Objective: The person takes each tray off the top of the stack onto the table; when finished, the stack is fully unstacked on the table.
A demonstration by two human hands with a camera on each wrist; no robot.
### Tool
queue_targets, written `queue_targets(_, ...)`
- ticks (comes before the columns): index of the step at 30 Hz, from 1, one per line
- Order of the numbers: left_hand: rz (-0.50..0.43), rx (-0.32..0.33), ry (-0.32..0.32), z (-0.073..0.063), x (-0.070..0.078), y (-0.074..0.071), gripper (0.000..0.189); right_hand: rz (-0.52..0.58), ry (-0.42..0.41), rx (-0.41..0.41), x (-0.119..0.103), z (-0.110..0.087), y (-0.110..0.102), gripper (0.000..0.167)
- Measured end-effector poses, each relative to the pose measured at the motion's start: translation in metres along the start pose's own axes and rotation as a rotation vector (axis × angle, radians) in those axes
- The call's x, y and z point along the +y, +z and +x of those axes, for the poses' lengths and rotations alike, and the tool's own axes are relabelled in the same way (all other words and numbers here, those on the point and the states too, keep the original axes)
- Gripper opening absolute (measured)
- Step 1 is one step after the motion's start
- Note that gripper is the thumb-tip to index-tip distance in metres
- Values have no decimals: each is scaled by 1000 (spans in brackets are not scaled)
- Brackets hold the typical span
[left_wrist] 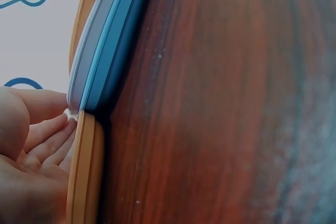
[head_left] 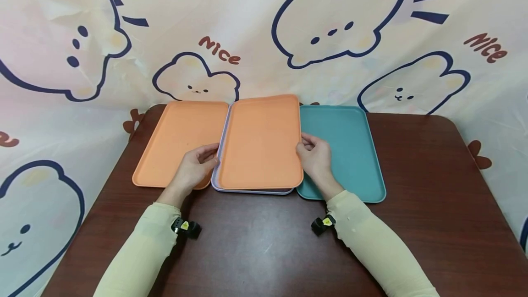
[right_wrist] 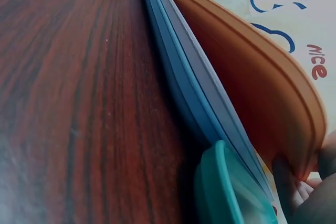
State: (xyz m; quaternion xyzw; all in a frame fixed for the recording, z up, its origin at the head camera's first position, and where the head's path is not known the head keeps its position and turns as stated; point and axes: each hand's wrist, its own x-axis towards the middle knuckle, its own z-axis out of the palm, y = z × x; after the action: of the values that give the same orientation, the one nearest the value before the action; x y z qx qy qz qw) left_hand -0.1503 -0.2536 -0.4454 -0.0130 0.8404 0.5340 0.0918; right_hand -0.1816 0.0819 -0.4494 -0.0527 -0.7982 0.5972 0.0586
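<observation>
In the head view my right hand pinches the right edge of an upper orange tray between thumb and fingers. That edge is lifted, so the tray tilts down to the left. Beneath it lies a lavender tray, and under that a blue tray; the right wrist view shows a wedge-shaped gap below the orange one. My left hand touches the left side of this stack with its fingertips, the fingers fairly straight. It is over the right part of another orange tray.
A teal tray lies right of the stack, partly under my right forearm. All the trays are on a dark brown wooden table. Behind it hangs a pale cloth with cartoon drawings.
</observation>
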Motion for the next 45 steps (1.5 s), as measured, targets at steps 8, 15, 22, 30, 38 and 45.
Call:
queue_targets(8,-11,-1,-7,2,2,0,53,88,30,57,5,-4,-15,37)
queue_targets(15,-8,-2,-31,1,4,0,54,104,83,82,12,-8,-43,35)
queue_targets(22,23,-5,-42,0,2,0,54,74,156,98,17,-12,-86,37)
queue_targets(30,34,-2,-61,0,3,1,55,19,240,152,20,-15,-139,41)
queue_targets(38,26,-4,-73,-1,4,1,55,-39,297,175,32,-12,-187,44)
queue_targets(45,29,3,-72,-2,6,2,55,-76,346,177,43,-12,-224,48)
